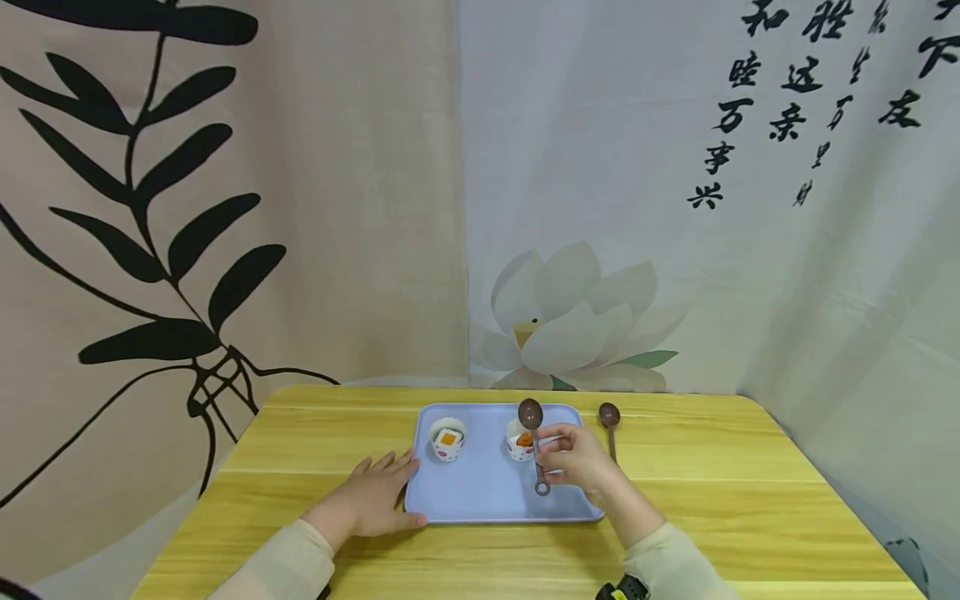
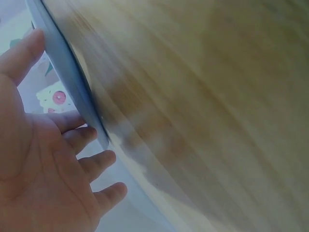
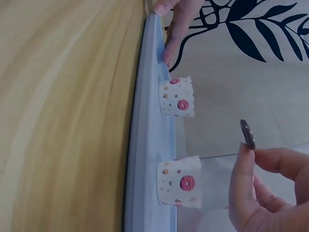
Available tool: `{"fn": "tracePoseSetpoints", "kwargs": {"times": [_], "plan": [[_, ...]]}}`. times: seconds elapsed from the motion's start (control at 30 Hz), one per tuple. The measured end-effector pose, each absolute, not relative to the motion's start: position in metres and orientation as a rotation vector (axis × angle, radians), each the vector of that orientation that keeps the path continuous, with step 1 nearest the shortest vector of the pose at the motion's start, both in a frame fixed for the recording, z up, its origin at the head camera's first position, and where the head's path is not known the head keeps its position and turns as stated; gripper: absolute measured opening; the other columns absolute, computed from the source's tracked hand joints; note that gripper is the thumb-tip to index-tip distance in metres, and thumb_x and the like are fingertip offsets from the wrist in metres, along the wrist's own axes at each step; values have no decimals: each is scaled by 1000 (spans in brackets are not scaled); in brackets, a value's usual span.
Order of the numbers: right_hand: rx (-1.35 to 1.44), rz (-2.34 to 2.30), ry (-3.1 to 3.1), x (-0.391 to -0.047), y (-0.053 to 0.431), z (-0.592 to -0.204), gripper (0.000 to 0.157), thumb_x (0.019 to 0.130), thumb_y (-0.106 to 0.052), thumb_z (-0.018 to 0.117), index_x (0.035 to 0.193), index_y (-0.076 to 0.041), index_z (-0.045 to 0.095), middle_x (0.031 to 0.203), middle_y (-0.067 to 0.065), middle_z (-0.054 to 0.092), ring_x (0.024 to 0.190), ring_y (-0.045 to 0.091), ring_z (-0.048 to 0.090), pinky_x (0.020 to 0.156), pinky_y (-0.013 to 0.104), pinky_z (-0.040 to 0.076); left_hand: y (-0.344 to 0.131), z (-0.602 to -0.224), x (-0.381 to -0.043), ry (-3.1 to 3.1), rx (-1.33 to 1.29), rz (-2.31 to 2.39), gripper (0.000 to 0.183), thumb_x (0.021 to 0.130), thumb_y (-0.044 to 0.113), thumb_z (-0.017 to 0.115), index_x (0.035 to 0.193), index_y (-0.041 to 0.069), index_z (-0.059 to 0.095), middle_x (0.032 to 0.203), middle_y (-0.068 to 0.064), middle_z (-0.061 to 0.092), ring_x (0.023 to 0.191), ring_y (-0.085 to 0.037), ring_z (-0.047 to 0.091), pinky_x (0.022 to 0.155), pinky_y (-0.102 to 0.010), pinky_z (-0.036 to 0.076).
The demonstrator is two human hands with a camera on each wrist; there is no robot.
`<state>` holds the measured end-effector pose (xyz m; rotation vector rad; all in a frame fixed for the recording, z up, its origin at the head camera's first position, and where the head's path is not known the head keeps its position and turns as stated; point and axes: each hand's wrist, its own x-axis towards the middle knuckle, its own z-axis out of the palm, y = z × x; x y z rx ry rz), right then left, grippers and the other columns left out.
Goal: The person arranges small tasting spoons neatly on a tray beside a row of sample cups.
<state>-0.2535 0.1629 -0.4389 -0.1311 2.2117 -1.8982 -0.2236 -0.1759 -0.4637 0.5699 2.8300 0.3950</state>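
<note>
My right hand [image 1: 579,460] pinches the handle of a brown spoon [image 1: 531,414] between thumb and fingers. The spoon stands bowl-up over the right side of a light blue tray [image 1: 480,498]; in the right wrist view its ringed handle end [image 3: 247,135] shows above the fingertips. Behind it, partly hidden, is a patterned paper cup [image 1: 516,451] with something orange inside. Another paper cup [image 1: 447,451], holding a white piece with an orange-yellow top, stands on the tray's left side. With fingers spread, my left hand [image 1: 375,497] touches the tray's left edge.
A second brown spoon [image 1: 609,415] lies on the wooden table [image 1: 720,500], just right of the tray. Behind the table hangs a curtain [image 1: 375,208] printed with leaves, a lotus and black characters.
</note>
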Motion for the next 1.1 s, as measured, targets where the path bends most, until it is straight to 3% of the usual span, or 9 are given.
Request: {"fn": "tracePoseSetpoints", "kwargs": {"times": [0.47, 0.83, 1.1], "plan": [[-166, -1915, 2176, -252, 128, -449, 37, 85, 12, 66, 121, 12, 57, 89, 10, 57, 75, 18, 65, 63, 34, 61, -175, -465, -225, 2831, 561, 394, 98, 84, 69, 64, 153, 5, 39, 162, -12, 30, 147, -42, 26, 117, -65, 16], [-153, -1850, 2256, -253, 103, -460, 34, 82, 12, 69, 114, 11, 60, 82, 9, 58, 59, 17, 60, 57, 33, 60, -175, -466, -224, 2820, 553, 408, 100, 83, 70, 64, 154, 5, 38, 163, -11, 28, 148, -42, 25, 117, -65, 16], [-147, -1796, 2302, -254, 90, -468, 31, 82, 13, 68, 111, 12, 61, 80, 9, 58, 58, 16, 61, 57, 35, 60, -176, -469, -225, 2826, 551, 413, 99, 83, 70, 64, 154, 5, 39, 163, -11, 29, 147, -42, 25, 117, -65, 17]]}}
